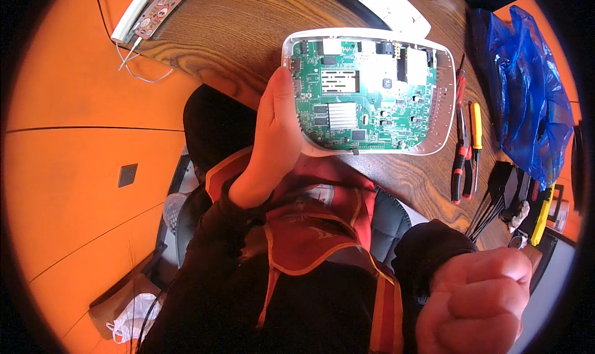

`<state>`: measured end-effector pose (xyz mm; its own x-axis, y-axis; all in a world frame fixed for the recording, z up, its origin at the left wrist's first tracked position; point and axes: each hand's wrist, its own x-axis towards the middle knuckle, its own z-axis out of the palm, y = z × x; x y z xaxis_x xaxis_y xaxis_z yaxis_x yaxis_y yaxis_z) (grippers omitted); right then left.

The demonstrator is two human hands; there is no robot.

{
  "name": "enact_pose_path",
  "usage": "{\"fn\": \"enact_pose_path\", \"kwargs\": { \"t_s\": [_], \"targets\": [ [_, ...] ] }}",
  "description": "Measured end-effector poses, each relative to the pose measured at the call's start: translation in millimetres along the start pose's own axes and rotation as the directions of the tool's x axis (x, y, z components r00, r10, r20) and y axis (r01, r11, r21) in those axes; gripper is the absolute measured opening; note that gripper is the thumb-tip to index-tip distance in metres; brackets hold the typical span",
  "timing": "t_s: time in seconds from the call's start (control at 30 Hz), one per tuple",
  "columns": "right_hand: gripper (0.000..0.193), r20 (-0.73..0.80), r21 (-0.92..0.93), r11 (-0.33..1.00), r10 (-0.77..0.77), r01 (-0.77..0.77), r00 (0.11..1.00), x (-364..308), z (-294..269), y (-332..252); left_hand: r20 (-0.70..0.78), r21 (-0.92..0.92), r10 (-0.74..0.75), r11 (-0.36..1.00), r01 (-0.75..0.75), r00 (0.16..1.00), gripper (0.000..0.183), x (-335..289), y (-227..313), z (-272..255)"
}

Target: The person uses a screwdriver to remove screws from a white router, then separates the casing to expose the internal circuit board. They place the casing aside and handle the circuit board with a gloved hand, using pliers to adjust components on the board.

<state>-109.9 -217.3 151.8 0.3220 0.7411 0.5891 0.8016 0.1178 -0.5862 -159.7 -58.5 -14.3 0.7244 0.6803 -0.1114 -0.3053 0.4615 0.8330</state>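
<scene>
My left hand (pixel 277 131) grips the left side of an open white router housing (pixel 443 93), its thumb lying on the rim. Inside the housing sits a green circuit board (pixel 347 115) with a silver heat sink (pixel 341 115), metal shields and a row of ports along the far edge. The housing is raised over the near edge of the table and tilted so the board faces me. Closed into a fist, my right hand (pixel 477 301) is at the lower right, apart from the housing. Whatever it may hold is hidden by the curled fingers.
A white curved cover (pixel 387 7) lies on the wooden table (pixel 229 25) behind the housing. To the right are red-black pliers (pixel 459 162), a yellow-handled screwdriver (pixel 476 128), a blue plastic bag (pixel 527 87), black cables (pixel 489 217) and a yellow tool (pixel 543 216). A white charger (pixel 130 18) stands far left.
</scene>
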Motion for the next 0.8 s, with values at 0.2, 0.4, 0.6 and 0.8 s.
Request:
{"fn": "enact_pose_path", "kwargs": {
  "t_s": [0.2,0.4,0.6,0.8],
  "targets": [
    [0.026,-0.194,-0.249,0.956,0.104,-0.151,0.975,-3,18,-22,0.021,0.104,0.044,0.994,-0.046,0.999,0.057,4,-6,-6],
    [0.028,-0.001,-0.498,0.796,0.395,-0.343,0.919,6,10,-50,-0.011,-0.166,0.044,0.985,-0.045,0.999,0.045,5,-7,-3],
    [0.023,0.248,0.192,0.968,-0.210,0.165,0.946,-1,-22,10,-0.055,0.003,0.078,0.997,-0.078,0.995,0.045,5,-5,-3],
    [0.020,0.117,0.041,0.998,-0.044,0.039,0.992,-16,-14,7,0.014,-0.097,0.037,0.995,-0.036,0.999,0.048,2,4,4]
  ]
}}
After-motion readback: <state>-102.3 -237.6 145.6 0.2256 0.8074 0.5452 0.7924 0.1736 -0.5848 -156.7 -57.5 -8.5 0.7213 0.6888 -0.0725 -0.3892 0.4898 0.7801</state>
